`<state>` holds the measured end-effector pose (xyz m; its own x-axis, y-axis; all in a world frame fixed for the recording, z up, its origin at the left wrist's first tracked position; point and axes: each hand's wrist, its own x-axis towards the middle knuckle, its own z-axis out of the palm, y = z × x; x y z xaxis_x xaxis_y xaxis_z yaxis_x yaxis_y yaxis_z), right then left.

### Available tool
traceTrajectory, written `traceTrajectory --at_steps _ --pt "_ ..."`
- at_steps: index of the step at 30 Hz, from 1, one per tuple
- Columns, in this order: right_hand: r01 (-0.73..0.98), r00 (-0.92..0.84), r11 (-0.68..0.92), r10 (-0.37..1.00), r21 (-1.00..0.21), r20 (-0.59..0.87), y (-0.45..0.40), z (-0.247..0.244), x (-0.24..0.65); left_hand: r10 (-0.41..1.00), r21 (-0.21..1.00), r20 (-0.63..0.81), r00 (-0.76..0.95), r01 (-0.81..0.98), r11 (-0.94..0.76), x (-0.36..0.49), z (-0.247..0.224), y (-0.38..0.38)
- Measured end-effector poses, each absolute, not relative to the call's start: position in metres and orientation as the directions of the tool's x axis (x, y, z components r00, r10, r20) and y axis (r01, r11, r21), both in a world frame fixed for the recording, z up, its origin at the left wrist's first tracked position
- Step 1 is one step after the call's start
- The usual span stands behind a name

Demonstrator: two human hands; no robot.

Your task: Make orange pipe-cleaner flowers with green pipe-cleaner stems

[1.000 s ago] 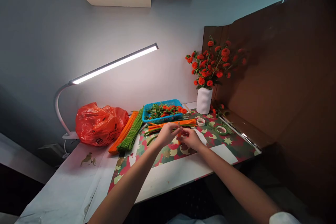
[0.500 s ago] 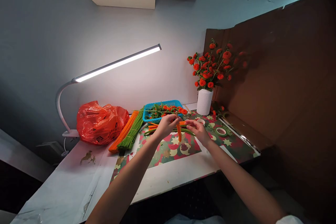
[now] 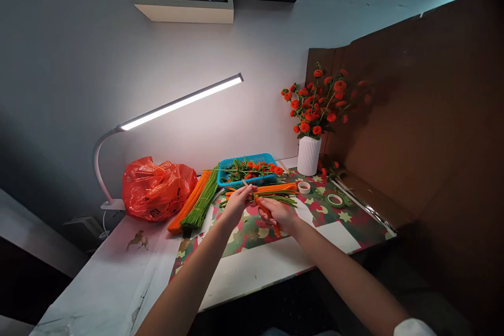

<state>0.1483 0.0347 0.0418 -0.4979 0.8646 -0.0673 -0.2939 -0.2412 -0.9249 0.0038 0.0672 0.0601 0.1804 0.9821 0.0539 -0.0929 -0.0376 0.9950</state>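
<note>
My left hand (image 3: 237,205) pinches a thin stick (image 3: 244,182), whose pale tip pokes out above the fingers. An orange pipe cleaner (image 3: 277,230), apparently coiled around that stick, slants down to the right. My right hand (image 3: 281,214) is closed around its middle, fingers touching it close to my left hand. Just behind the hands lie loose orange pipe cleaners (image 3: 281,188) and green pipe cleaners (image 3: 289,200) on the patterned mat (image 3: 252,233). Part of what the fingers grip is hidden.
A blue basket (image 3: 221,180) holds orange flowers on green stems. Left are bundled green pipe cleaners (image 3: 200,207), orange bundles (image 3: 189,205), a red plastic bag (image 3: 157,189) and a lamp (image 3: 181,102). Right stand a white vase (image 3: 309,156) of flowers and tape rolls (image 3: 335,200).
My right hand has come left and closed on the orange pipe cleaner, which hung nearly upright from my left hand and now slants. The camera view has shifted slightly.
</note>
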Motion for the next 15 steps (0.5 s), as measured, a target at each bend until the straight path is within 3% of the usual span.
traceTrajectory --at_steps 4,10,15 --pt "-0.239 -0.565 -0.346 0.809 -0.907 -0.160 0.030 0.042 0.144 0.996 0.989 0.010 0.084 -0.150 0.003 -0.007 0.049 0.064" --pt "-0.217 -0.566 -0.345 0.806 -0.913 -0.171 0.023 0.037 0.141 0.999 0.956 -0.049 -0.003 -0.291 0.046 -0.015 0.049 0.071" --pt "-0.187 -0.584 -0.399 0.780 -0.898 -0.225 0.016 0.024 0.150 0.962 0.960 0.044 -0.271 -0.254 -0.116 -0.041 0.065 0.088"
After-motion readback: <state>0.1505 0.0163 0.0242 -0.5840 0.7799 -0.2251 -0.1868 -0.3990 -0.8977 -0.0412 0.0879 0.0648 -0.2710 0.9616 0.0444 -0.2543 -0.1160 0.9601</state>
